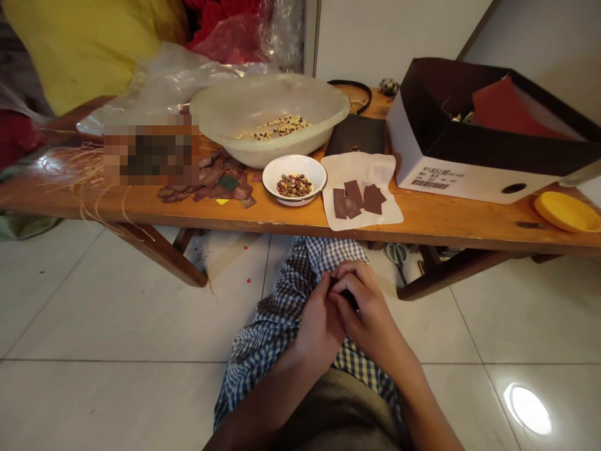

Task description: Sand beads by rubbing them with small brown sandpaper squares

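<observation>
Over my lap, my left hand [323, 316] and my right hand [369, 304] meet with fingers bent inward. Between them they grip a small dark piece [348, 295], mostly covered by the fingers, so its kind cannot be made out. Ahead on the wooden bench, flat dark-brown pieces [354, 196] lie on a white sheet [392, 210]. Left of the sheet, a white bowl [293, 200] with a dark rim holds many small multicoloured beads [294, 186].
Behind the bowl stands a large translucent basin [263, 150] with pale and dark beads. Brown scraps [220, 178] and loose strands [79, 163] lie left on the bench [277, 224]. A shoebox [451, 169] and yellow dish [568, 213] are right; scissors [397, 257] are below.
</observation>
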Tool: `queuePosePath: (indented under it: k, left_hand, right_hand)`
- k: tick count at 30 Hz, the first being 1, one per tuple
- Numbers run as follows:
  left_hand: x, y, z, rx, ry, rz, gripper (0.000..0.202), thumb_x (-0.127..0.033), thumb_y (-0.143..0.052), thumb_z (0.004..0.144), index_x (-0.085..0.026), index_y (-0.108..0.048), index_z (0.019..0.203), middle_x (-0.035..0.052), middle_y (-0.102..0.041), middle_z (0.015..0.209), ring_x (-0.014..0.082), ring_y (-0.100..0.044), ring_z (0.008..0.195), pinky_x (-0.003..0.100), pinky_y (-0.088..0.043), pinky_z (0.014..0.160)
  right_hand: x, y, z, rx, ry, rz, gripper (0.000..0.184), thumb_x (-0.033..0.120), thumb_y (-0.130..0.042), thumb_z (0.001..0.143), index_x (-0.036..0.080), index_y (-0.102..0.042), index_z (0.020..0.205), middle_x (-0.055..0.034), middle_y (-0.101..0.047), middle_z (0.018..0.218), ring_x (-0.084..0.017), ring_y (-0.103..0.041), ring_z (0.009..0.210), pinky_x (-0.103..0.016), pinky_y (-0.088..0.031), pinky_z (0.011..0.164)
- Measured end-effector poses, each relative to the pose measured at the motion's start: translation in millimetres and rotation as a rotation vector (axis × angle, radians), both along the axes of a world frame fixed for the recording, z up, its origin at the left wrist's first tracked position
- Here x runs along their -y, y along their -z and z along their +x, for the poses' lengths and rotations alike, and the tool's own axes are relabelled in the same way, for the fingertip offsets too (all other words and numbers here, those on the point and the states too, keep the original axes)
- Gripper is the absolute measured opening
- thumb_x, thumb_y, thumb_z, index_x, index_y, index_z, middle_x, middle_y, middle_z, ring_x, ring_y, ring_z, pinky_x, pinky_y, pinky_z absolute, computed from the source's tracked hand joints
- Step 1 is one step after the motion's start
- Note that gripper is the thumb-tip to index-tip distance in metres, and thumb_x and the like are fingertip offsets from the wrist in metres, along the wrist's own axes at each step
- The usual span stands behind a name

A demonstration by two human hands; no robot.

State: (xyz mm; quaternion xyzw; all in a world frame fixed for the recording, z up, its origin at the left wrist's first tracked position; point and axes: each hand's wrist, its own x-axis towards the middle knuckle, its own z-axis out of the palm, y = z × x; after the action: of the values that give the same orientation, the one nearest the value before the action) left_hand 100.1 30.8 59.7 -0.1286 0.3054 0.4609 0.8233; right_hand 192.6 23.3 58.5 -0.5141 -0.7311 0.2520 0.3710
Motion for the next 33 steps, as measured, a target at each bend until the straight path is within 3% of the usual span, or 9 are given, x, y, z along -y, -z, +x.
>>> queuePosePath:
  k: [6,12,17,26,30,33]
  left_hand:
    - [-2.4,26.7,3.6,-0.023,-0.03,-0.066,0.033,-0.024,-0.036,0.095,-0.013,-0.063,0.08,0.0043,-0.066,0.085,0.0114,-0.063,0.083,0.019,-0.047,0.082]
    - [-3.5,46.1,9.8,-0.007,-0.091,-0.027,0.035,-0.027,-0.035,0.095,-0.013,-0.065,0.084,0.0043,-0.067,0.086,0.0135,-0.064,0.084,0.022,-0.047,0.085]
    - [-3.5,50.7,13.9,0.026,-0.118,0.026,0.038,-0.028,-0.033,0.095,-0.013,-0.066,0.084,0.0041,-0.068,0.086,0.0142,-0.064,0.081,0.025,-0.048,0.084]
    - [-0.2,55.3,15.6,0.059,-0.113,0.094,0.036,-0.028,-0.034,0.094,-0.013,-0.066,0.09,0.0049,-0.068,0.087,0.0157,-0.064,0.088,0.027,-0.046,0.09]
    - [-2.6,56.5,15.6,0.044,-0.128,0.116,0.038,-0.028,-0.032,0.095,-0.012,-0.066,0.093,0.0064,-0.069,0.094,0.0159,-0.064,0.091,0.027,-0.046,0.092]
    - [-3.5,54.5,14.0,0.022,-0.129,0.115,0.038,-0.028,-0.032,0.095,-0.01,-0.066,0.097,0.0096,-0.069,0.103,0.0165,-0.063,0.097,0.027,-0.046,0.094]
  right_hand:
    - [-3.2,18.9,-7.0,-0.158,0.118,-0.156,0.013,0.019,-0.041,0.09,0.02,-0.054,0.092,-0.0062,-0.053,0.09,-0.022,-0.048,0.089,-0.04,-0.039,0.083]
    - [-6.2,37.3,-12.5,-0.402,0.267,-0.179,0.02,0.028,-0.033,0.095,0.02,-0.052,0.098,-0.0029,-0.056,0.085,-0.016,-0.053,0.08,-0.032,-0.043,0.076]
    - [-7.9,37.3,-12.9,-0.583,0.321,-0.165,0.019,0.028,-0.038,0.094,0.02,-0.055,0.09,-0.0014,-0.059,0.08,-0.015,-0.055,0.076,-0.03,-0.044,0.073]
    - [-5.0,41.9,-20.1,-0.805,0.42,-0.105,0.014,0.026,-0.037,0.095,0.022,-0.05,0.095,0.0004,-0.06,0.077,-0.014,-0.057,0.071,-0.032,-0.047,0.072]
    - [-2.9,41.7,-16.3,-0.773,0.45,-0.079,0.011,0.021,-0.041,0.092,0.023,-0.05,0.097,-0.003,-0.063,0.089,-0.016,-0.061,0.079,-0.035,-0.049,0.076]
    - [-2.9,39.0,-5.5,-0.613,0.434,-0.024,0.012,0.019,-0.046,0.09,0.023,-0.054,0.097,-0.0048,-0.06,0.098,-0.018,-0.059,0.091,-0.039,-0.046,0.086]
